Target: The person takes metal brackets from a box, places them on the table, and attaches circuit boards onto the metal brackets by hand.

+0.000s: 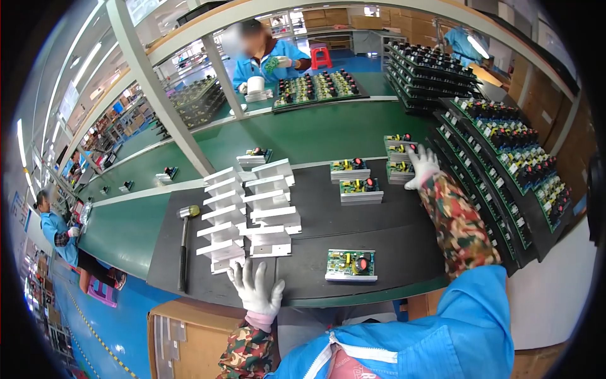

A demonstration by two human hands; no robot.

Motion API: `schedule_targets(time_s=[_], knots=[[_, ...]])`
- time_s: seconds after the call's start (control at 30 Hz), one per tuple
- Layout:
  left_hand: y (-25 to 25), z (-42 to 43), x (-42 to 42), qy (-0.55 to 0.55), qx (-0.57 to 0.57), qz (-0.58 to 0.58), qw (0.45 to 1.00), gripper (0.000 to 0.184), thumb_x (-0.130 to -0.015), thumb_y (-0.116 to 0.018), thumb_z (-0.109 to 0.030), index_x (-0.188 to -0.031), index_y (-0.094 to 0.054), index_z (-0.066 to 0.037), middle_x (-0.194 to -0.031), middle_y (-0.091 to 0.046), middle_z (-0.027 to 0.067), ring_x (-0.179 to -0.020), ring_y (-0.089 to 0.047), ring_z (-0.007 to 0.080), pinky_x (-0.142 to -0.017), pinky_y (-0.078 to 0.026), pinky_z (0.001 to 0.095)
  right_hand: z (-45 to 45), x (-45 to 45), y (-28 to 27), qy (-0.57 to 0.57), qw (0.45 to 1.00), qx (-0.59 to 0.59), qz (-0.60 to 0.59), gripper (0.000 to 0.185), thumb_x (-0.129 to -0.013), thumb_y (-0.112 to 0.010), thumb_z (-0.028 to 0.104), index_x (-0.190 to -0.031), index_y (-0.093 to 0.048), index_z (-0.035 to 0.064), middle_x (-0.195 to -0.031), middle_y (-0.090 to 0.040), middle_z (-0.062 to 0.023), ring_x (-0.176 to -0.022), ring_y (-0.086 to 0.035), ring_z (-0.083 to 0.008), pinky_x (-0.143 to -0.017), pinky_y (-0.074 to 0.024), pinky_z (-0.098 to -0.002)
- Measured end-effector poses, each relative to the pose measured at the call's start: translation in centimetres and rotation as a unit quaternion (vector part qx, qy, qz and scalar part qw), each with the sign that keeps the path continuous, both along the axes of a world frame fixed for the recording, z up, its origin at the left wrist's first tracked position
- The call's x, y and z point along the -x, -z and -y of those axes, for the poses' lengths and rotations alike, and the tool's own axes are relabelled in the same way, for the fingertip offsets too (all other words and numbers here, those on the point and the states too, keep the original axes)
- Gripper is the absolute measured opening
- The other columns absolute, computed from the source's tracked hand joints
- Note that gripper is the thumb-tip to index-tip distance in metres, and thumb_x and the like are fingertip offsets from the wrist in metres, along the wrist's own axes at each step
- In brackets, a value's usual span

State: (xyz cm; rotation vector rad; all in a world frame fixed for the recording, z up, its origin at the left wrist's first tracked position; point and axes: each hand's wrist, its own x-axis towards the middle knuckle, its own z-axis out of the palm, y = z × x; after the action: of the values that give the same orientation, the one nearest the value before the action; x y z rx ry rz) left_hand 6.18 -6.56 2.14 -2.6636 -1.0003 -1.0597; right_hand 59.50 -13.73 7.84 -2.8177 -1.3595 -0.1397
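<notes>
My left hand [257, 289], in a white glove, is open with fingers spread at the near edge of the black mat, just below two columns of silver metal brackets [270, 240]. My right hand [424, 167], also gloved, has its fingers apart beside two circuit boards on metal bases [400, 169]; its fingertips are close to them or touching. Two more boards with metal bases [361, 189] lie left of it. Nearer to me is a single board on its metal base [351, 265]. A mallet [184, 246] lies left of the brackets.
Stacked black trays of boards [505, 158] stand at the right, with another stack [429, 76] behind. Across the green conveyor [303, 136], a person in blue [268, 60] holds a green item near a tray of boards [319, 88]. Metal posts [158, 88] rise at the left.
</notes>
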Motion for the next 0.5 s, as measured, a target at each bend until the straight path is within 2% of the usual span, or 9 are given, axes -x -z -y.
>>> schedule_targets(time_s=[0.07,0.13,0.2,0.27,0.33,0.4,0.5], knots=[[0.1,-0.1,0.2,-0.004,0.013,0.002,1.000,0.059,-0.088,-0.062,-0.043,-0.134,-0.050,-0.008,-0.145,-0.038,0.0219,-0.140,-0.025,0.0456,-0.114,-0.013,0.0626,1.7,4.2,-0.4,-0.100,0.982,-0.161,0.018,0.106,-0.063,-0.083,0.046,-0.151,-0.031,0.0190,-0.153,-0.030,-0.0216,-0.141,-0.026,-0.0448,-0.115,-0.0252,-0.0512],[0.8,-0.3,0.1,-0.006,0.025,0.003,1.000,0.059,-0.088,-0.062,-0.043,-0.134,-0.050,-0.008,-0.144,-0.039,0.0220,-0.138,-0.027,0.0464,-0.114,-0.014,0.0626,4.4,9.6,-1.1,-0.279,0.918,-0.220,-0.177,0.090,-0.072,-0.076,0.049,-0.147,-0.038,0.0154,-0.147,-0.040,-0.0211,-0.133,-0.038,-0.0448,-0.112,-0.0314,-0.0494],[0.5,-0.2,-0.2,-0.011,0.029,0.000,1.000,0.057,-0.086,-0.065,-0.041,-0.129,-0.053,-0.006,-0.136,-0.045,0.0223,-0.133,-0.032,0.0472,-0.111,-0.019,0.0653,6.6,16.0,-2.2,-0.382,0.900,-0.120,-0.173,0.082,-0.075,-0.073,0.052,-0.142,-0.045,0.0134,-0.141,-0.047,-0.0205,-0.123,-0.049,-0.0439,-0.105,-0.0382,-0.0500],[0.6,-0.2,-0.2,-0.015,0.027,-0.002,1.000,0.057,-0.086,-0.064,-0.042,-0.129,-0.053,-0.006,-0.136,-0.046,0.0225,-0.132,-0.033,0.0471,-0.111,-0.019,0.0652,8.1,21.1,-2.8,-0.410,0.900,-0.021,-0.144,0.074,-0.077,-0.072,0.051,-0.137,-0.049,0.0147,-0.133,-0.052,-0.0192,-0.116,-0.053,-0.0391,-0.097,-0.0434,-0.0485],[1.0,-0.4,-0.1,-0.018,0.021,-0.002,1.000,0.057,-0.087,-0.063,-0.043,-0.129,-0.053,-0.006,-0.136,-0.045,0.0226,-0.132,-0.033,0.0473,-0.111,-0.019,0.0653,8.9,24.0,-1.9,-0.410,0.905,0.020,-0.109,0.068,-0.076,-0.072,0.049,-0.132,-0.053,0.0160,-0.124,-0.055,-0.0169,-0.109,-0.056,-0.0342,-0.091,-0.0463,-0.0453],[0.8,-0.4,-0.1,-0.017,0.014,-0.005,1.000,0.055,-0.088,-0.061,-0.042,-0.129,-0.053,-0.005,-0.135,-0.045,0.0230,-0.132,-0.033,0.0475,-0.111,-0.020,0.0652,8.6,25.0,0.7,-0.380,0.921,-0.022,-0.088,0.049,-0.075,-0.073,0.035,-0.118,-0.060,0.0156,-0.116,-0.058,-0.0105,-0.104,-0.058,-0.0286,-0.085,-0.0479,-0.0423],[1.1,-0.5,0.0,-0.015,0.008,-0.002,1.000,0.055,-0.089,-0.061,-0.040,-0.129,-0.052,-0.004,-0.136,-0.043,0.0233,-0.133,-0.032,0.0478,-0.111,-0.021,0.0651,9.1,24.6,1.2,-0.377,0.921,-0.053,-0.088,0.042,-0.075,-0.073,0.025,-0.114,-0.061,0.0154,-0.116,-0.058,-0.0090,-0.104,-0.058,-0.0279,-0.088,-0.0473,-0.0423]])
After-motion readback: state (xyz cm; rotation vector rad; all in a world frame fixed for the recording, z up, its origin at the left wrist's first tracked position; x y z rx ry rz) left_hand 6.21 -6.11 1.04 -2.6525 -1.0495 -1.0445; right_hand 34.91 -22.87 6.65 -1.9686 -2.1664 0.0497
